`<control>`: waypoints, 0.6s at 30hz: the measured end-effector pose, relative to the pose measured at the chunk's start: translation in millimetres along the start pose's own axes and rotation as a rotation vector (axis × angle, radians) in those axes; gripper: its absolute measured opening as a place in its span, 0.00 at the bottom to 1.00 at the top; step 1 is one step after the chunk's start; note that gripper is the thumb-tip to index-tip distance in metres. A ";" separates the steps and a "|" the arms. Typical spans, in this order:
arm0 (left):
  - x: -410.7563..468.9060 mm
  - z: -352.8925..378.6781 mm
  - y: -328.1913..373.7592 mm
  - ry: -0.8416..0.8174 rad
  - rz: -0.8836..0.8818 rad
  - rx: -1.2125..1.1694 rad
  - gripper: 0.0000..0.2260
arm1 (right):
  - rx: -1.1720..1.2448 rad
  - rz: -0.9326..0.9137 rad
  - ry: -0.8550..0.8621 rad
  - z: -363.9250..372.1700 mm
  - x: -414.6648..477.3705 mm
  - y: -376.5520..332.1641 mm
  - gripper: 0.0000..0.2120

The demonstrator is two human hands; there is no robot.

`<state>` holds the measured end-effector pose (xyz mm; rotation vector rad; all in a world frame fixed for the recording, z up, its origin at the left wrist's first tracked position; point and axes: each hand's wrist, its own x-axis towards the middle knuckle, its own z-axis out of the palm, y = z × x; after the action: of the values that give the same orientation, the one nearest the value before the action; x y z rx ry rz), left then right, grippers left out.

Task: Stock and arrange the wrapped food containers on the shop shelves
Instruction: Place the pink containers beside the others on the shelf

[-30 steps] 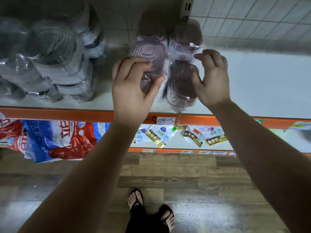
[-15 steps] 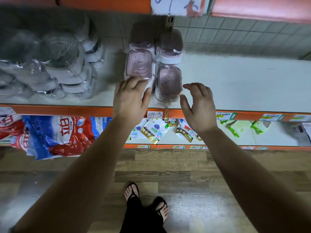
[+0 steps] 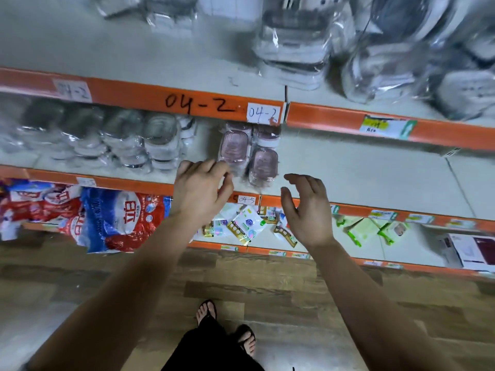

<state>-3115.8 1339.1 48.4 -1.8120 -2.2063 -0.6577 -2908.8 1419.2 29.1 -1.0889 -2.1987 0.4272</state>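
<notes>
Four small pink food tubs sit in a 2x2 cluster on the middle shelf (image 3: 361, 167), each a rounded rectangle w/ a ribbed lid, shrink-wrapped in crinkly clear film. The front-left tub (image 3: 234, 149) stands a bit further back than the front-right tub (image 3: 263, 164); the back two are mostly hidden under the shelf above. To their left, on the same shelf, is a row of clear tubs (image 3: 160, 140) w/ pale lids, also in glossy wrap, stacked several deep.

The shelves are flat off-white boards w/ an orange front strip (image 3: 134, 97); "04-2" is hand-written on it, and again on a paper tag (image 3: 262, 113). The top shelf (image 3: 134, 54) carries more wrapped grey-white tubs (image 3: 294, 49), blurred. The bottom shelf has red-and-blue soap powder bags (image 3: 120, 218) and small flat sachets (image 3: 246, 223). The floor (image 3: 267, 290) is wood-look plank; the person's feet in black flip-flops (image 3: 206, 310) show at the bottom.

The left hand (image 3: 201, 192) hovers at the shelf edge, fingers (image 3: 211, 167) loosely curled and holding nothing, tips right at the wrap of the front-left tub; can't tell if they touch. The right hand (image 3: 308, 210) is spread and relaxed, fingers (image 3: 305, 180) apart, just right of and below the front-right tub, not touching it.
</notes>
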 end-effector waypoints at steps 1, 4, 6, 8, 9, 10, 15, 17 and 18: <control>3.7 -13.1 0.1 0.027 0.008 0.007 0.13 | 0.014 -0.020 0.021 -6.4 5.6 -9.0 0.14; 17.7 -43.5 -3.4 0.074 0.019 0.043 0.12 | 0.052 -0.080 0.068 -19.5 26.0 -31.7 0.15; 27.7 -61.6 -9.0 0.101 0.008 0.070 0.13 | 0.073 -0.115 0.085 -25.9 41.9 -46.5 0.16; 39.5 -76.4 -17.0 0.117 -0.003 0.083 0.13 | 0.078 -0.154 0.101 -29.6 60.4 -59.0 0.14; 45.9 -83.9 -22.9 0.123 -0.008 0.094 0.13 | 0.083 -0.180 0.113 -30.7 70.9 -66.0 0.14; 51.4 -89.6 -28.9 0.129 -0.012 0.104 0.13 | 0.089 -0.207 0.120 -31.2 80.1 -72.5 0.13; 77.7 -107.2 -73.6 0.185 -0.029 0.174 0.12 | 0.079 -0.283 0.098 -18.4 128.9 -104.2 0.12; 89.0 -110.1 -98.8 0.185 -0.036 0.172 0.13 | 0.060 -0.286 0.089 -6.6 148.3 -116.4 0.11; 94.5 -110.9 -110.5 0.189 -0.042 0.158 0.14 | 0.054 -0.290 0.086 -1.1 156.8 -121.4 0.10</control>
<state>-3256.6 1354.3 164.1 -1.5633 -2.1123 -0.6157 -3050.5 1470.9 157.8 -0.7302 -2.2110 0.3028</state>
